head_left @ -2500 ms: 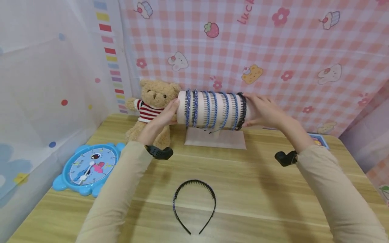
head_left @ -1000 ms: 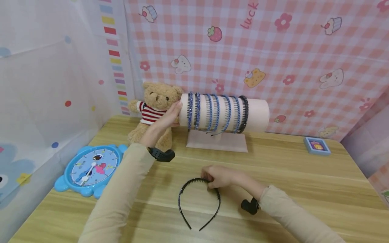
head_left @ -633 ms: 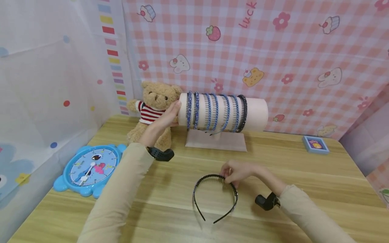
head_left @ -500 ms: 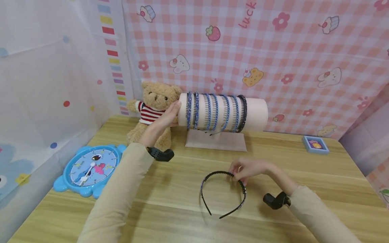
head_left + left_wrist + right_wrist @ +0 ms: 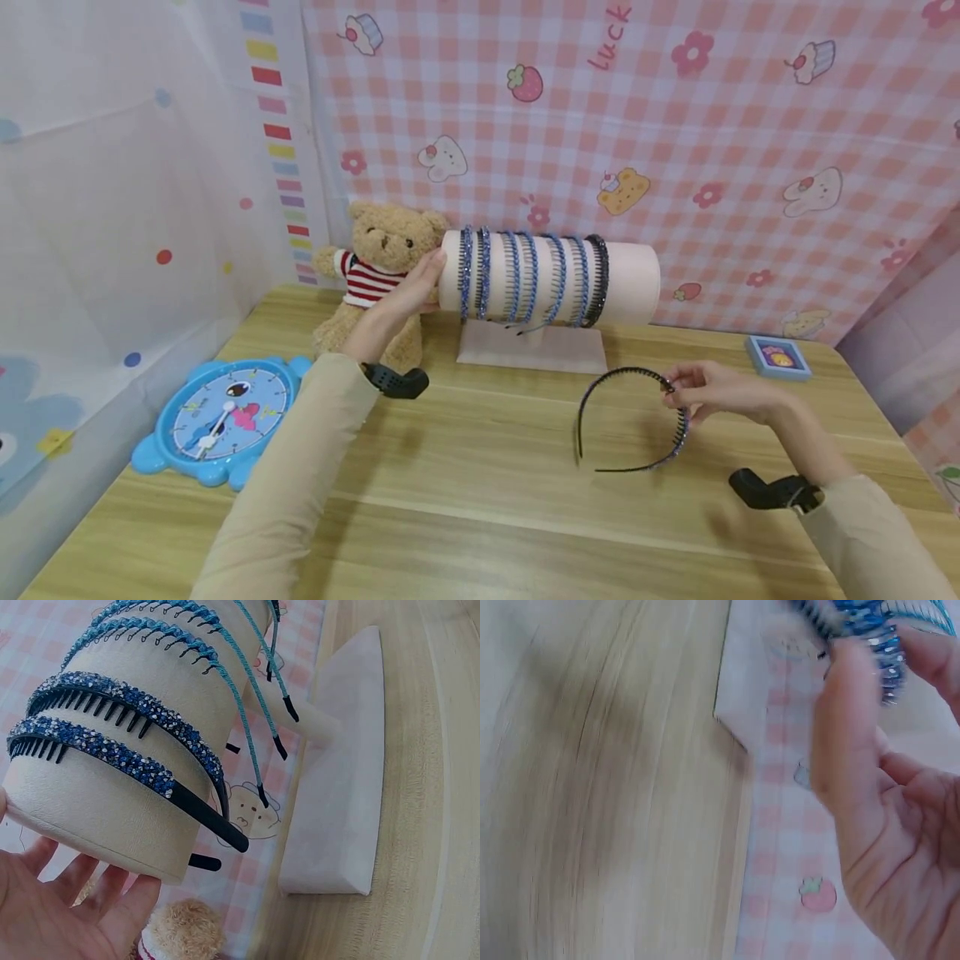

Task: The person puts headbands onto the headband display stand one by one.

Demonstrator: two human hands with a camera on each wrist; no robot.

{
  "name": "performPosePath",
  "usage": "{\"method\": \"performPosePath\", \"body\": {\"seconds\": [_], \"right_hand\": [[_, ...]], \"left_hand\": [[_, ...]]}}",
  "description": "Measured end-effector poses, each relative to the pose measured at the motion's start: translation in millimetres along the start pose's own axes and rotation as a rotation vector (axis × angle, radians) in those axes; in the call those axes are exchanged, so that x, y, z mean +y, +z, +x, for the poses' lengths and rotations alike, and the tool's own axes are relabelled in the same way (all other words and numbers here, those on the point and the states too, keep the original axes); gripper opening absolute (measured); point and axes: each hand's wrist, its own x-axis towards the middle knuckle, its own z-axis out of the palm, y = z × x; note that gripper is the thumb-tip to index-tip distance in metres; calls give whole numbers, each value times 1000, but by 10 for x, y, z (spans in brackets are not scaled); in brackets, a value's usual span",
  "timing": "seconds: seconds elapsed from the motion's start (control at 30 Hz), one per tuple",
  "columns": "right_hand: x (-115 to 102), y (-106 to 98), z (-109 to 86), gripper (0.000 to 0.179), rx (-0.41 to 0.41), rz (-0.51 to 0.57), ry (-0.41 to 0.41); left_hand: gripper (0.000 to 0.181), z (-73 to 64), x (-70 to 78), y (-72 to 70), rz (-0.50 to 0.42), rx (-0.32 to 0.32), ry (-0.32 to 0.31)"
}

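Observation:
In the head view, my right hand (image 5: 723,396) pinches a dark toothed headband (image 5: 633,371) by its right side, over the table in front of the stand's right end. The right wrist view is blurred; thumb and fingers hold the headband's blue sparkly part (image 5: 891,664) there. A pale pink roll-shaped headband stand (image 5: 633,283) carries several blue headbands (image 5: 557,279) and one black headband (image 5: 600,279). My left hand (image 5: 401,300) holds the stand's left end. The left wrist view shows its fingers (image 5: 120,900) along the end rim, beside two blue sequined headbands (image 5: 112,750).
A teddy bear (image 5: 393,233) in a striped shirt sits behind my left hand. To the left lies a blue toy clock (image 5: 240,425). A small blue-framed picture (image 5: 777,358) is at the back right. Behind everything hangs a pink checked cloth (image 5: 570,125).
My right hand has left the stand's right end, taken the headband from the table and carried it right and back, turning it. The left hand stays at the stand's left end.

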Motion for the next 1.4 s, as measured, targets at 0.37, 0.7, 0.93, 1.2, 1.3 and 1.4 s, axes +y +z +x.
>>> {"method": "performPosePath", "body": {"seconds": [0.37,0.7,0.93,1.2,1.3,1.4], "right_hand": [[-37,-185,-151,23,236,195,-20],[-298,-283,-60,34,420,203,-77],[-549,-284,59,56,483,111,-83],[-665,-266,199,61,528,70,-134],[-661,-275,249,49,556,65,-166],[-667,-267,271,42,625,-36,-181]], "left_hand": [[65,0,-10,-2,0,1,8],[65,10,-3,9,-15,4,-8],[65,16,-14,1,-20,2,-4],[62,14,-4,-3,-48,13,-6],[63,10,-3,-5,-40,9,1],[64,-4,-2,-7,-25,-1,3]]}}
